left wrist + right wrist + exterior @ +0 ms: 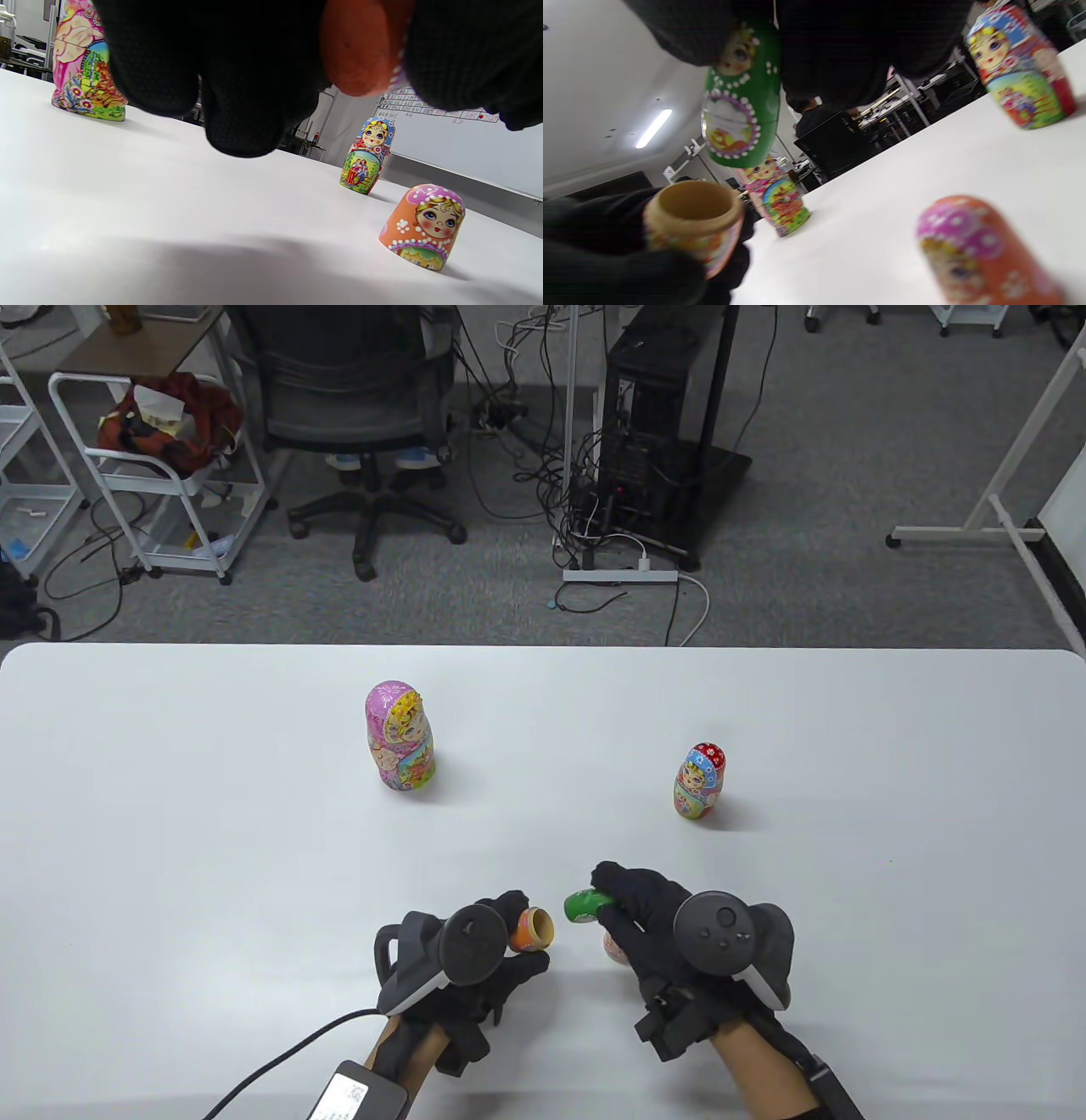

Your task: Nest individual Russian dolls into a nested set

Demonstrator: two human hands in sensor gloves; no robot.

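My left hand holds the orange doll's open bottom half, its hollow mouth facing right; it also shows in the right wrist view. My right hand holds a small green doll just right of that mouth, a small gap between them; the right wrist view shows it whole. The orange doll's top half stands on the table under my right hand. A large pink doll stands at centre left and a red and blue doll at centre right.
The white table runs to a far edge, with an office chair, a cart and a computer stand on the floor beyond. A cable trails from my left wrist.
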